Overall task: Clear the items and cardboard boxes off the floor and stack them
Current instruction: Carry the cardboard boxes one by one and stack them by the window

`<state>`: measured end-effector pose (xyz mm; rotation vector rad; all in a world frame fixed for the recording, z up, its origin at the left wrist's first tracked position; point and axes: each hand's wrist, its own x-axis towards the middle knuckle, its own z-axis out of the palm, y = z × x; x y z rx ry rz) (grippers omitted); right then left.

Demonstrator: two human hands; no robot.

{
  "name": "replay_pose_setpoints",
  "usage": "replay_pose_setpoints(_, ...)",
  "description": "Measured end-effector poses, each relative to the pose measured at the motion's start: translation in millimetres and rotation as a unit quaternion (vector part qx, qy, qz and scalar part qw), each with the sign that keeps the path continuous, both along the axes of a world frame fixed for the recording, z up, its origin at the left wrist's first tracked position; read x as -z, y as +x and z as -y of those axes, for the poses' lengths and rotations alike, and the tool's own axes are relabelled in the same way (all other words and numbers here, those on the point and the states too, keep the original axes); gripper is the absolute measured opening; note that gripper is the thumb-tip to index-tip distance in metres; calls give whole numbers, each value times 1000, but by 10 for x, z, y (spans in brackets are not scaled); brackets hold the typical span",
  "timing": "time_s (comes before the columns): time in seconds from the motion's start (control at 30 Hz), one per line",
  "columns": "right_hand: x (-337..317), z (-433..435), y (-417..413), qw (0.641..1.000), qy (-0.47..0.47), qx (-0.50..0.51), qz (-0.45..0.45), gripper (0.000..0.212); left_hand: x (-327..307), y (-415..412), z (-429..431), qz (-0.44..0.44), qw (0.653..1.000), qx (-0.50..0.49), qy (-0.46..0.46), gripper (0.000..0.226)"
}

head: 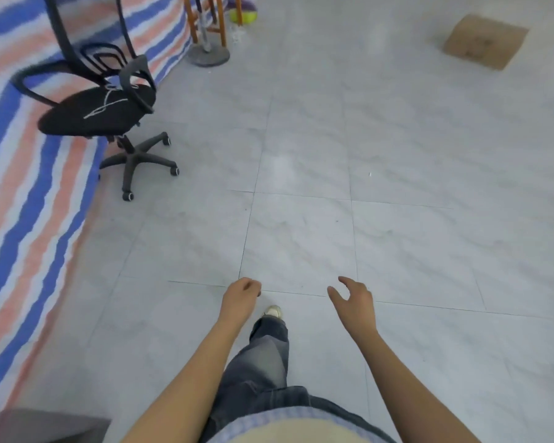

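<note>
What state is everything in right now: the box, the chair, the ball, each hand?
cardboard box: on the floor, looks closed, nobody touching it
office chair: upright on its wheels, white cord on the seat
green ball: on the floor by wooden legs
left hand: fingers loosely curled, holding nothing
right hand: fingers spread, holding nothing

One cardboard box (485,41), one office chair (100,113), one green ball (248,16) and one striped tarp (29,193).
</note>
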<state>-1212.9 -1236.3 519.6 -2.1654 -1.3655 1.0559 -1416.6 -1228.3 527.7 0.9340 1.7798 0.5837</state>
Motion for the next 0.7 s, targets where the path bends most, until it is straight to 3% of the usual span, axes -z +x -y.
replay_pose_setpoints(0.3,-350,-1745,3,995,45,86,5,44,-336,-29,-2090,53,997,6,51,18)
replay_pose_setpoints(0.57,-163,-2300,390,986,-45,160,-2,41,-81,641,-2780,48,989,129,-55,16)
replay_pose_setpoints(0.7,-36,-2892,817,985,-37,171,-3,39,-6,1029,-3533,37,991,122,-41,18)
